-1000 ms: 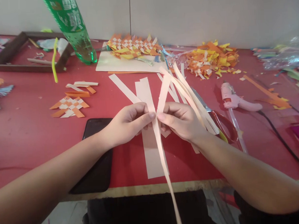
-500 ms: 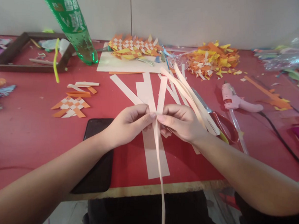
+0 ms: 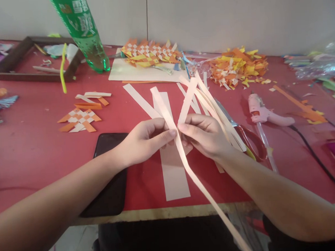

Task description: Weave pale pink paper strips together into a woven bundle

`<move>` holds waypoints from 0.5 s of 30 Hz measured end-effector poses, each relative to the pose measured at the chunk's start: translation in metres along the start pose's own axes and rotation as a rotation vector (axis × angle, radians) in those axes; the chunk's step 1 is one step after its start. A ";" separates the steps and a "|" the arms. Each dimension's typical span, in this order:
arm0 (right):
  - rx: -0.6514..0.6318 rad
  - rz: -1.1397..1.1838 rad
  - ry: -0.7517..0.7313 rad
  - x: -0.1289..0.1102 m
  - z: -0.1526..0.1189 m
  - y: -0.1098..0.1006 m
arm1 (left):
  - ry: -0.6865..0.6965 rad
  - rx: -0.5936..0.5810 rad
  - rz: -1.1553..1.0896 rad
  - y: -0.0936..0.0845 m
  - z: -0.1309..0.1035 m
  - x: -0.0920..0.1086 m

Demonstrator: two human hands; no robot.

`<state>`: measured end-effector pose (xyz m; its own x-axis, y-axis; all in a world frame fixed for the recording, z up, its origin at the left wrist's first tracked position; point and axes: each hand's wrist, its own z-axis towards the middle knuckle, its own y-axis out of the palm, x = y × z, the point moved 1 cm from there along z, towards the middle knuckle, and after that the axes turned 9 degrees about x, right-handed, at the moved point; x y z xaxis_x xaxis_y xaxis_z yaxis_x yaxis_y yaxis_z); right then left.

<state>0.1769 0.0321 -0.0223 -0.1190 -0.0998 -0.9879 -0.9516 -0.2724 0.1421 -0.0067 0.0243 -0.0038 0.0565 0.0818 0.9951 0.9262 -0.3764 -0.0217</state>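
Observation:
My left hand (image 3: 154,141) pinches a long pale paper strip (image 3: 194,176) between thumb and fingers. The strip's short end points up and left, and its long tail hangs over the table's front edge to the lower right. Close beside it, my right hand (image 3: 205,133) is closed on a second pale strip (image 3: 187,98) that slants up and right. Where the strips meet is partly hidden by the fingertips. Wide pale paper (image 3: 175,177) lies flat beneath the hands. Another strip (image 3: 141,100) rests on the table beyond my left hand.
A black phone (image 3: 110,191) lies under my left forearm. Right of the hands are loose strips (image 3: 225,119), red-handled scissors (image 3: 257,143) and a pink glue gun (image 3: 269,115). A woven orange-white piece (image 3: 80,119) lies left; a green bottle (image 3: 88,36) stands behind.
The strip in my left hand has tilted left at its top, and its tail has swung to the right. The right-hand strip leans further right, and the fingertips are slightly further apart.

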 end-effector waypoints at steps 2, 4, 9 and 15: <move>-0.026 0.000 0.028 0.001 -0.001 -0.001 | -0.005 0.006 0.000 0.000 0.000 -0.001; -0.047 -0.007 0.034 0.001 -0.002 -0.001 | -0.005 0.004 -0.007 0.000 0.001 -0.003; -0.030 -0.018 0.001 0.003 -0.002 -0.001 | 0.001 0.028 -0.014 -0.001 0.001 -0.004; 0.000 -0.017 -0.038 0.000 0.000 0.001 | 0.014 0.003 -0.040 -0.001 0.000 -0.001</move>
<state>0.1765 0.0316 -0.0220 -0.1139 -0.0590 -0.9917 -0.9537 -0.2733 0.1258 -0.0075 0.0246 -0.0045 0.0143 0.0838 0.9964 0.9289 -0.3700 0.0178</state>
